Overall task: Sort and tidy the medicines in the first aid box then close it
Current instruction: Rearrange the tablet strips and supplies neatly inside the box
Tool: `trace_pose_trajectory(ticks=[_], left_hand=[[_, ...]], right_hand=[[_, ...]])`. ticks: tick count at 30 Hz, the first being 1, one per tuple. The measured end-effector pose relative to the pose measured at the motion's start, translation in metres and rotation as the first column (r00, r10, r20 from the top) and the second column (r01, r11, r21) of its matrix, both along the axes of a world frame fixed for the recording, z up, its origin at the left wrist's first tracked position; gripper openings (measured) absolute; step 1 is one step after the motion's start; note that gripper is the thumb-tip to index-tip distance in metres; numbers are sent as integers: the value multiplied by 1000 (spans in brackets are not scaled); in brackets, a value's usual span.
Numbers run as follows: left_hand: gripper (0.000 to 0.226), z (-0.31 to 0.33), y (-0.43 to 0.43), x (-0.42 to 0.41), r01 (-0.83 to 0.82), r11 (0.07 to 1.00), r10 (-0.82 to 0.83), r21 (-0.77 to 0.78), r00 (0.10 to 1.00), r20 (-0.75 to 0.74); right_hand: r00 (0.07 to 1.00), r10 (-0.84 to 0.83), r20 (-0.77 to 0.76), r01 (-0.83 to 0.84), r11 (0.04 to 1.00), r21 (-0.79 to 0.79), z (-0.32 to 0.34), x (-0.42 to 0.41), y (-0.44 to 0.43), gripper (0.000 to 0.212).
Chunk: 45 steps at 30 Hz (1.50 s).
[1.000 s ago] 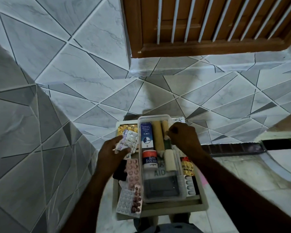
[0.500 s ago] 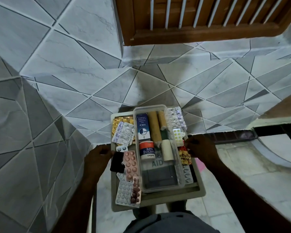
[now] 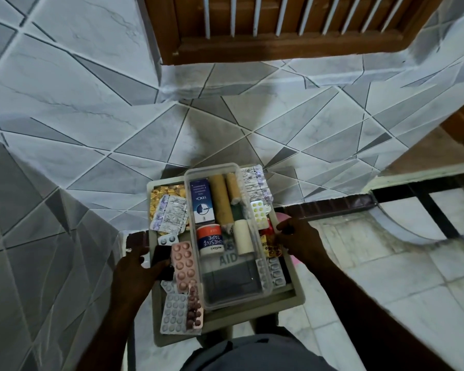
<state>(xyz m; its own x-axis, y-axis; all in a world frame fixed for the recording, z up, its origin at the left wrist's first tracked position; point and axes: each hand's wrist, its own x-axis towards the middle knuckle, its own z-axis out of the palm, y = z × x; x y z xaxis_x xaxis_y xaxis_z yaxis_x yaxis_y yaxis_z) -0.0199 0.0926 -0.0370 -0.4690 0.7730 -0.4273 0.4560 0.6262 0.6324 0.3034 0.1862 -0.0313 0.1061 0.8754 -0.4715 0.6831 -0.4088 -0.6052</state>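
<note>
At the far left stands a grey tiled wall [image 3: 38, 103]. The left hand [image 3: 134, 269] holds the left rim of the first aid box [image 3: 298, 297]. Its fingers are bent over the rim and lie on a dark flat object [image 3: 160, 254]. The box is open and stands low in the middle of the view, in front of the person.

In its left part lie gold blister strips [image 3: 161, 192], a silver strip [image 3: 172, 215], a pink blister pack [image 3: 184, 263] and a white blister pack [image 3: 173, 314]. In the middle sits a clear inner tray [image 3: 212, 167]. It holds a blue carton [image 3: 201, 200], an adhesive tape roll [image 3: 210, 239] and two tan bandage rolls [image 3: 221, 202].

To the right of the tray lies a yellow-green tablet blister [image 3: 259, 214]. Below it is a red and yellow sachet [image 3: 269, 245]. The right hand [image 3: 299, 241] grips the right rim with curled fingers, touching this sachet.
</note>
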Motion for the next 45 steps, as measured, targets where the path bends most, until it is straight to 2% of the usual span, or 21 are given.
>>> trace_pose_trajectory(ticks=[4, 9, 18, 27, 33, 36, 39, 42, 45], left_hand=[[64, -3, 0, 1, -24, 1000, 24, -15, 1000, 18], [56, -3, 1, 3, -42, 999, 41, 23, 999, 23], [37, -8, -2, 2, -97, 992, 92, 82, 994, 53], [27, -10, -6, -4, -95, 991, 94, 93, 995, 17], [16, -12, -9, -7, -108, 986, 111, 123, 994, -14], [9, -11, -11, -8, -140, 982, 134, 124, 989, 56], [17, -9, -15, -9, -184, 974, 159, 134, 972, 176], [13, -6, -16, -9, -246, 960, 200, 136, 938, 284], [19, -4, -16, -11, -264, 957, 214, 117, 922, 324]], right_hand=[[1000, 18, 13, -17, 999, -42, -4, -1, -1, 45], [994, 109, 1, -109, 994, 6, -5, -2, -4, 36], [964, 263, 32, -264, 964, 22, -14, 4, 0, 38], [901, 424, 87, -424, 905, -16, -23, 7, 0, 69], [846, 508, 159, -516, 857, 9, -23, 7, -6, 70], [845, 504, 179, -515, 857, 16, -20, 5, -8, 69], [836, 513, 194, -530, 847, 39, -17, 5, -9, 67], [841, 507, 189, -523, 851, 49, -16, 6, -9, 66], [867, 479, 140, -491, 868, 69, -13, 7, -10, 64]])
